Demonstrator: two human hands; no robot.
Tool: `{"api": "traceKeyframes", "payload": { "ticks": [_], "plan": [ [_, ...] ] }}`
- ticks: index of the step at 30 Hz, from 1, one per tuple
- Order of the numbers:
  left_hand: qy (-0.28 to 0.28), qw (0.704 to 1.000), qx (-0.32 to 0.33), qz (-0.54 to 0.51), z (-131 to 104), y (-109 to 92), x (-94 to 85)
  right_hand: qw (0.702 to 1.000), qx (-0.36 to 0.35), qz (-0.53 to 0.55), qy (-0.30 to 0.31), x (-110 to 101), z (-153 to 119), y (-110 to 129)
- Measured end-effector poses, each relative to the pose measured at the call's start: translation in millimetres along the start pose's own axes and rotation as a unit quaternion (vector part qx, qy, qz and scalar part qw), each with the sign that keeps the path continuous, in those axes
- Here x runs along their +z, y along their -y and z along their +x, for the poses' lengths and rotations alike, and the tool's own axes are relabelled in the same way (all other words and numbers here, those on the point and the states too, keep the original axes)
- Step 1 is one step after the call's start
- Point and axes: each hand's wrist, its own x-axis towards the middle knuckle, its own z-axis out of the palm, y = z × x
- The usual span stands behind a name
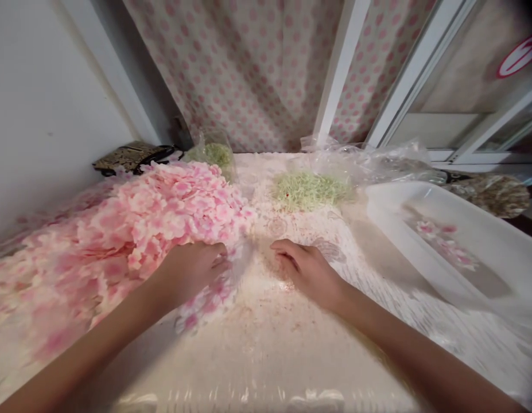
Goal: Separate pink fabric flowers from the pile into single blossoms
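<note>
At the right edge of a large heap of pink artificial petals [162, 206], my left hand [194, 265] is closed with its fingers curled. Whatever it may hold is hidden by the hand. A few pink-and-white blossoms [209, 298] lie just below it on the table. My right hand [306, 267] hovers over or rests on the plastic-covered table [257, 327], its thumb and fingers drawn together. Anything between those fingertips is too small to make out. The two hands are apart, with a short gap of tabletop between them.
A white tray [420, 269] with several pink blossoms [449, 244] stands at the right. Pale green strands [311, 189] lie beyond my hands. Clear plastic bags [369, 160] sit at the back, and a dark patterned pouch [132, 156] at the back left.
</note>
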Motion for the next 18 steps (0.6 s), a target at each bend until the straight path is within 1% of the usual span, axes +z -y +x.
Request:
{"api": "traceKeyframes", "payload": {
  "ticks": [6,8,11,13,15,18],
  "plan": [
    [-0.041,0.995,0.012,0.089,9,-5,4.2,0.990,0.030,0.132,-0.033,1,1,-3],
    [-0.056,0.995,0.015,0.081,10,-10,1.8,0.986,0.028,0.161,-0.043,-1,2,-1],
    [-0.075,0.996,0.046,0.014,9,-19,-4.6,0.980,0.013,0.187,-0.062,-5,2,3],
    [-0.063,0.994,0.075,-0.043,8,-25,-7.8,0.973,0.003,0.218,-0.072,-7,2,6],
    [-0.046,0.989,0.103,-0.100,8,-31,-8.2,0.963,0.001,0.260,-0.065,-8,0,9],
    [-0.040,0.970,0.137,-0.199,8,-38,-3.1,0.952,-0.006,0.303,-0.036,-7,-2,13]
  ]
}}
